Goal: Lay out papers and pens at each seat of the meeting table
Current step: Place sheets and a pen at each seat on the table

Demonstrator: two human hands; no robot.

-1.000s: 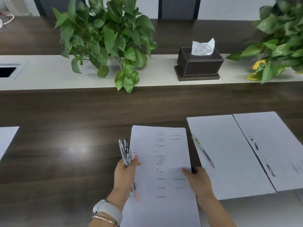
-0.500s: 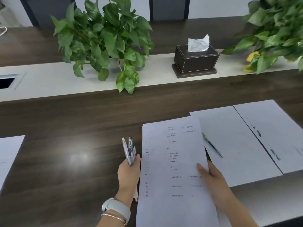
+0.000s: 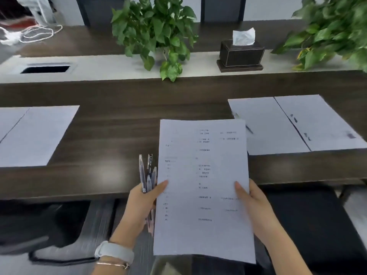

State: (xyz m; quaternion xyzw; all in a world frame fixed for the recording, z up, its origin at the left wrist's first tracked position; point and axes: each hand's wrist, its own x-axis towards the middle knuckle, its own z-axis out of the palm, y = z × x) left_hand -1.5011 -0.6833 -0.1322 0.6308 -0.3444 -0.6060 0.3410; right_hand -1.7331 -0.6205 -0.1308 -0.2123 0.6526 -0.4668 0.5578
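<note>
Left hand: grips pens, thumb pinching left edge of sheets. Right hand: pinches right edge. Sheets' long axis runs away from grip; bare table ahead-left, nearer left hand.

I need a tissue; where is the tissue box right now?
In the head view, the tissue box sits upper right on the table's pale centre strip, between the two potted plants.

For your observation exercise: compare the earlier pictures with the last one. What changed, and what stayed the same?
The printed sheets came back from over the table toward its near edge. Left hand keeps its grip on pens and sheets; right hand too. Laid-out papers stayed.
</note>
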